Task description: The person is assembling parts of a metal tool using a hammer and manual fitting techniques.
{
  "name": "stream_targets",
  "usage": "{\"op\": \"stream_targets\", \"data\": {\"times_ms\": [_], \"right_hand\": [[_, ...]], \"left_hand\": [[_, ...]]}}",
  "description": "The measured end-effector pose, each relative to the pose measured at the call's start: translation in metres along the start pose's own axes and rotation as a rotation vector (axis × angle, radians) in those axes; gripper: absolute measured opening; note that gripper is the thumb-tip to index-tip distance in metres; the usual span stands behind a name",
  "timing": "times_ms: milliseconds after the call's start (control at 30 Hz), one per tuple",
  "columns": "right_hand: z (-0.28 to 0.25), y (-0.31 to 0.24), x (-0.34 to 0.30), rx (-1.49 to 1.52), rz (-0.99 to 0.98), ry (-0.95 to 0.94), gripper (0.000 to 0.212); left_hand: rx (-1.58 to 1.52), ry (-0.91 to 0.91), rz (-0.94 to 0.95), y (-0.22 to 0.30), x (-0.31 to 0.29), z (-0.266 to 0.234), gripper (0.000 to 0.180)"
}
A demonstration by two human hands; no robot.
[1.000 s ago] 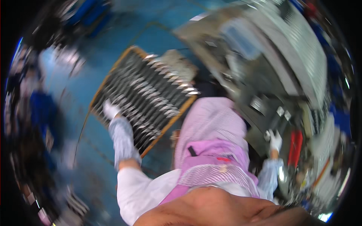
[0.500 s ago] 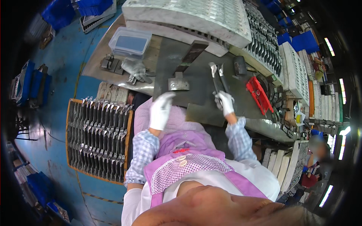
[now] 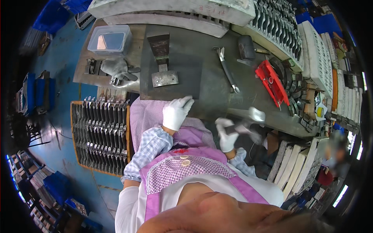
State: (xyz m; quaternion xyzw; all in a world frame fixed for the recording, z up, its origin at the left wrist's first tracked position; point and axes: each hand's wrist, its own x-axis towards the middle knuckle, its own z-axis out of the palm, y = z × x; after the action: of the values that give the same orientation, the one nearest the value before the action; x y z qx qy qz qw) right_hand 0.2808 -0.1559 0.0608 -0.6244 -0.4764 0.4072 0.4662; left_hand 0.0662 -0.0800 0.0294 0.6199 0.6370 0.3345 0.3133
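My right hand, in a white glove, is closed around a black-handled metal tool beside the bench's near edge. Motion blurs the tool, and its exact kind is unclear; one end is shiny. A similar black-handled tool with bright metal ends lies on the bench, beyond that hand. Over my lap, near the bench edge, my left hand is also gloved, its fingers extended and nothing visible in them. Farther off stands a metal fixture with a dark upright plate.
A black mallet and a red tool holder lie at right on the bench. At left are a clear plastic box and a grey glove. A rack of black-handled parts stands at my left; pale trays line the far edge.
My right hand has drawn back from the two tools toward me, carrying one and leaving the other on the bench. My left hand has moved right. The view has shifted.
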Motion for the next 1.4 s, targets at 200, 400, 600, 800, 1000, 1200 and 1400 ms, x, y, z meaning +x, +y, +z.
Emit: {"op": "stream_targets", "data": {"times_ms": [200, 400, 600, 800, 1000, 1200, 1400], "right_hand": [[0.005, -0.021, 0.018, -0.029, 0.746, -0.836, 0.015], [0.084, -0.061, 0.098, -0.161, 0.148, -0.564, 0.049], [0.192, -0.09, 0.138, -0.157, -0.002, -0.565, 0.023], [0.209, -0.094, 0.138, -0.274, -0.262, -0.497, 0.035], [0.215, -0.076, 0.152, -0.514, -0.341, -0.433, 0.036], [0.216, -0.075, 0.147, -0.399, -0.308, -0.399, 0.037], [0.208, -0.07, 0.153, -0.501, -0.425, -0.452, 0.034]], "left_hand": [[0.247, -0.071, 0.609, 0.04, 0.028, -0.023, 0.036], [0.219, -0.277, 0.079, -0.015, 0.027, -0.042, 0.024], [-0.618, 0.259, -0.506, -0.045, 0.02, -0.082, 0.032], [-0.807, 0.504, -0.586, -0.072, 0.036, -0.085, 0.024], [-0.785, 0.473, -0.58, -0.077, 0.05, -0.08, 0.024], [-0.431, 0.487, -0.391, -0.081, 0.055, -0.07, 0.021], [-0.399, 0.469, -0.437, -0.074, 0.058, -0.074, 0.023]]}}
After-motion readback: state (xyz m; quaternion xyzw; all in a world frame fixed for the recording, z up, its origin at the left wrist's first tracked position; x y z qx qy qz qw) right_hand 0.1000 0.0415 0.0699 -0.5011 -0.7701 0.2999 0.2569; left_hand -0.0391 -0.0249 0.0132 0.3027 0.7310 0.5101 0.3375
